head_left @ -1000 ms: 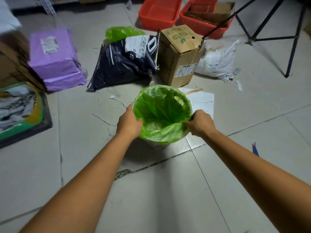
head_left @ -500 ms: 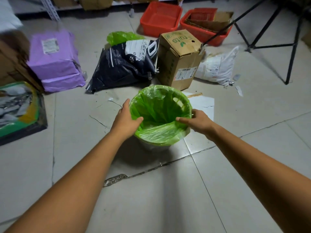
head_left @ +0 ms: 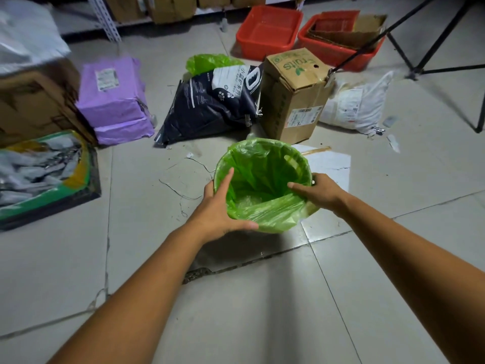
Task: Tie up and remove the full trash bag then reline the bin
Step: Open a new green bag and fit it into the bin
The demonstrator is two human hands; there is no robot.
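**Clutter on the tiled floor**

A cardboard box (head_left: 295, 94) printed "fruits" stood as the centre of the mess. Against its left side leaned a black sack (head_left: 212, 103) with paw prints, and beyond that sack lay a purple parcel (head_left: 115, 101). To the box's right rested a white mailer bag (head_left: 354, 106). Behind the box sat two red crates (head_left: 267, 31), the right-hand one holding flattened cardboard. Just in front of the box lay a white sheet (head_left: 330, 161).
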